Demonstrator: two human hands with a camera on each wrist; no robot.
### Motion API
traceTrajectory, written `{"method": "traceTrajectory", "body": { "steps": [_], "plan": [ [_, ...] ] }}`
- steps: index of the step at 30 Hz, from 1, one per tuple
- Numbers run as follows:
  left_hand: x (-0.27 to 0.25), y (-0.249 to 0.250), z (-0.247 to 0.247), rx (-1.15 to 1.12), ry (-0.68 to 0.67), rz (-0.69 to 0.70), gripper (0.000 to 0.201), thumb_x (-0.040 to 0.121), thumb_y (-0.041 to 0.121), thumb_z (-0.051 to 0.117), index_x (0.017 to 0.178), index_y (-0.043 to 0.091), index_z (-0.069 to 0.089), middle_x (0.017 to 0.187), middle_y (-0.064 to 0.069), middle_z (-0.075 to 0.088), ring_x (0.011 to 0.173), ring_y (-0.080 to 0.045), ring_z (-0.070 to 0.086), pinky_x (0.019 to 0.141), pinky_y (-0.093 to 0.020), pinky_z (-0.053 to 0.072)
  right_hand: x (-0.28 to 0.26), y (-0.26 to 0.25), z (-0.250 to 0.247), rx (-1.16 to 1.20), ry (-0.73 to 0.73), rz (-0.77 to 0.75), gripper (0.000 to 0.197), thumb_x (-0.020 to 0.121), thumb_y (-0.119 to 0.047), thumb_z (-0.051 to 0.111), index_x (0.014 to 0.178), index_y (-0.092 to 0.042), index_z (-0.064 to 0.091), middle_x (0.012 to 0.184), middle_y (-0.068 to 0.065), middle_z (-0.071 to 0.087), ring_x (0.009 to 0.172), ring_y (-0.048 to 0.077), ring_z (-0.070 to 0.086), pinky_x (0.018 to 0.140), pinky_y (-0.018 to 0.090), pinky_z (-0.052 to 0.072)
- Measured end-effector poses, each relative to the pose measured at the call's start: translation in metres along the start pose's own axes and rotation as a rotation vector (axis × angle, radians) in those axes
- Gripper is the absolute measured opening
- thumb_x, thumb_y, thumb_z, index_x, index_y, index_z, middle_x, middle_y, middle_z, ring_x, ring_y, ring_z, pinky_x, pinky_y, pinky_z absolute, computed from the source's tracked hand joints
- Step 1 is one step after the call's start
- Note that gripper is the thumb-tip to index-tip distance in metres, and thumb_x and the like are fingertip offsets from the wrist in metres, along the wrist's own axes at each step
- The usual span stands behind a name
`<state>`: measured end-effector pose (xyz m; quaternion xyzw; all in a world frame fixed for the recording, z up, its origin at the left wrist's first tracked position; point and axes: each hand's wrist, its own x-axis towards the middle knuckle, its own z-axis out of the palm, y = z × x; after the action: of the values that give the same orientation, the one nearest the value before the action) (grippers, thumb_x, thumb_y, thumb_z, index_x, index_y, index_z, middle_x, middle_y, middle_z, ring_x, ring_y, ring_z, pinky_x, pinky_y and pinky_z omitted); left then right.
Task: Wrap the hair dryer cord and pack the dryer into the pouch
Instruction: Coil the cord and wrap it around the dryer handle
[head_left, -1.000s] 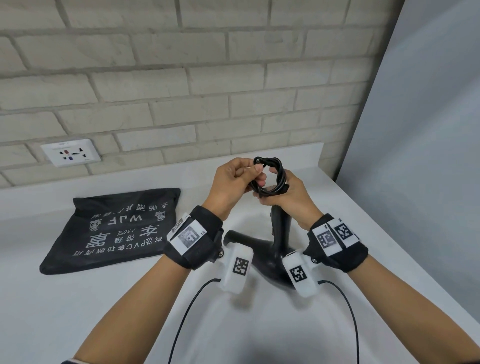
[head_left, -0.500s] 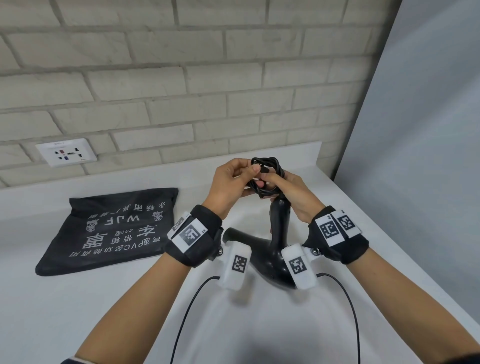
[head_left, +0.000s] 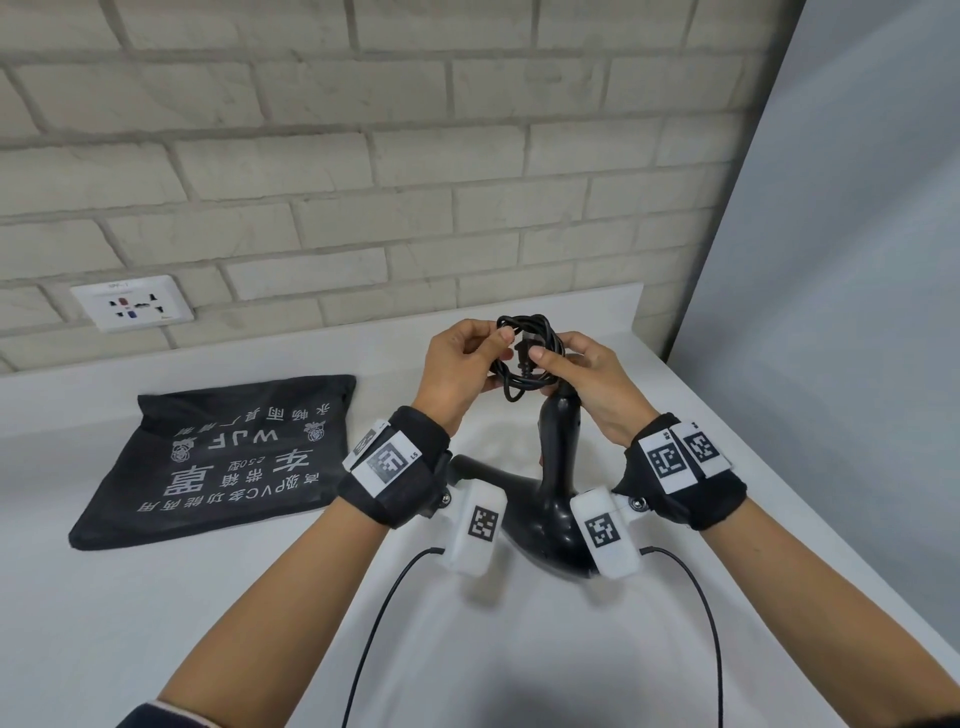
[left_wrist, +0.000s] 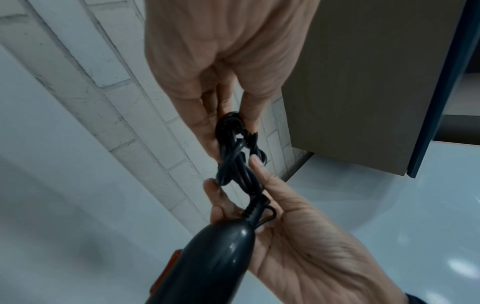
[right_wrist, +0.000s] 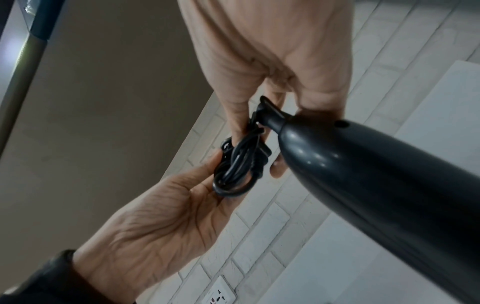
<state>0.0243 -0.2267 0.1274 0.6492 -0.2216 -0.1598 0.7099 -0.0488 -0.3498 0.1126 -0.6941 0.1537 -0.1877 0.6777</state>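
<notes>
My left hand (head_left: 457, 371) and my right hand (head_left: 587, 382) meet above the white counter (head_left: 208, 597), both clamped on the coiled cord (head_left: 524, 358), a glossy black rubbery bundle of round loops. Left thumb and fingers pinch the coil's 9 o'clock side; right thumb and fingers pinch its 3 o'clock side, near the flat plug (head_left: 525, 357). The hair dryer (head_left: 556, 467) hangs under the coil at 6 o'clock, smooth dark plastic, its tapered handle pointing up into my right palm. The pouch (head_left: 223, 462), a flat black fabric bag with pale printed lettering, lies on the counter at 9 o'clock, well apart. A white wall socket (head_left: 132, 309) sits in the pale brick wall (head_left: 467, 156) at 10 o'clock.
</notes>
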Motion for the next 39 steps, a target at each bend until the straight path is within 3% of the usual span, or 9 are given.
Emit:
{"method": "traceTrajectory", "body": {
  "steps": [3, 8, 12, 15, 20, 24, 28, 33, 39],
  "plan": [
    [-0.001, 0.0, 0.001, -0.038, -0.009, -0.011, 0.015, 0.091, 0.017, 0.054, 0.1, 0.006, 0.058, 0.082, 0.0, 0.064, 0.071, -0.006, 0.06, 0.053, -0.012, 0.052, 0.001, 0.0, -0.002, -0.004, -0.028, -0.013, 0.003, 0.086, -0.013, 0.06, 0.085, -0.016, 0.061, 0.084, 0.004, 0.065, 0.075, 0.014, 0.061, 0.062, 0.015, 0.052],
    [0.0, -0.002, 0.001, -0.057, -0.008, -0.033, 0.008, 0.091, 0.017, 0.054, 0.086, 0.011, 0.057, 0.077, 0.0, 0.06, 0.067, -0.007, 0.059, 0.051, -0.013, 0.051, 0.004, 0.001, -0.005, 0.049, -0.081, 0.015, 0.004, 0.085, -0.009, 0.061, 0.087, -0.011, 0.064, 0.087, 0.008, 0.068, 0.077, 0.014, 0.067, 0.082, 0.022, 0.054],
    [0.001, -0.003, -0.002, -0.1, -0.019, -0.119, 0.014, 0.091, 0.02, 0.054, 0.078, 0.014, 0.057, 0.074, -0.002, 0.06, 0.066, -0.01, 0.059, 0.053, -0.016, 0.052, 0.005, 0.001, -0.006, 0.11, -0.113, 0.059, 0.012, 0.084, -0.006, 0.06, 0.096, -0.006, 0.063, 0.093, 0.012, 0.066, 0.089, 0.022, 0.063, 0.092, 0.029, 0.048],
    [0.001, -0.005, -0.005, -0.111, -0.03, -0.175, 0.019, 0.092, 0.022, 0.053, 0.076, 0.013, 0.057, 0.071, -0.002, 0.058, 0.061, -0.01, 0.059, 0.055, -0.017, 0.052, 0.004, 0.0, -0.009, 0.168, -0.15, 0.104, 0.013, 0.083, -0.005, 0.06, 0.094, -0.009, 0.065, 0.088, 0.004, 0.069, 0.091, 0.019, 0.062, 0.097, 0.03, 0.043],
    [0.001, -0.005, -0.006, -0.049, -0.027, -0.208, 0.019, 0.092, 0.028, 0.053, 0.079, 0.015, 0.059, 0.071, 0.002, 0.057, 0.062, -0.011, 0.054, 0.05, -0.013, 0.051, 0.001, -0.004, -0.011, 0.197, -0.205, 0.144, 0.021, 0.08, 0.003, 0.059, 0.094, -0.012, 0.065, 0.08, -0.004, 0.072, 0.084, 0.012, 0.063, 0.08, 0.018, 0.048],
    [0.0, -0.001, -0.006, -0.018, -0.043, -0.172, 0.017, 0.091, 0.027, 0.054, 0.079, 0.016, 0.059, 0.071, 0.001, 0.058, 0.054, -0.008, 0.055, 0.047, -0.014, 0.049, 0.004, -0.009, -0.013, 0.265, -0.146, 0.199, 0.044, 0.077, 0.013, 0.058, 0.106, -0.019, 0.049, 0.076, 0.0, 0.071, 0.072, 0.011, 0.065, 0.064, 0.016, 0.051],
    [-0.006, -0.003, -0.006, -0.017, -0.057, -0.239, 0.023, 0.092, 0.034, 0.05, 0.092, 0.013, 0.059, 0.076, -0.003, 0.061, 0.059, -0.013, 0.059, 0.052, -0.018, 0.054, 0.007, -0.009, -0.015, 0.319, -0.138, 0.17, 0.056, 0.078, 0.015, 0.056, 0.119, -0.019, 0.041, 0.077, 0.003, 0.071, 0.076, 0.015, 0.063, 0.074, 0.022, 0.05],
    [-0.019, -0.009, -0.005, -0.313, -0.268, -0.581, 0.054, 0.091, 0.052, 0.037, 0.099, 0.003, 0.059, 0.081, -0.015, 0.07, 0.064, -0.021, 0.071, 0.058, -0.024, 0.059, 0.005, -0.002, -0.016, 0.352, -0.135, 0.112, 0.057, 0.079, 0.014, 0.055, 0.122, -0.021, 0.043, 0.088, 0.009, 0.066, 0.071, 0.013, 0.067, 0.07, 0.019, 0.056],
    [-0.018, -0.01, -0.006, -0.567, -0.191, -0.557, 0.024, 0.092, 0.019, 0.051, 0.098, -0.003, 0.059, 0.084, -0.017, 0.07, 0.067, -0.019, 0.072, 0.063, -0.021, 0.059, 0.005, -0.001, -0.022, 0.303, -0.152, 0.058, 0.053, 0.079, 0.012, 0.056, 0.121, -0.02, 0.048, 0.093, 0.007, 0.066, 0.079, 0.013, 0.068, 0.078, 0.02, 0.053]
  ]
}}
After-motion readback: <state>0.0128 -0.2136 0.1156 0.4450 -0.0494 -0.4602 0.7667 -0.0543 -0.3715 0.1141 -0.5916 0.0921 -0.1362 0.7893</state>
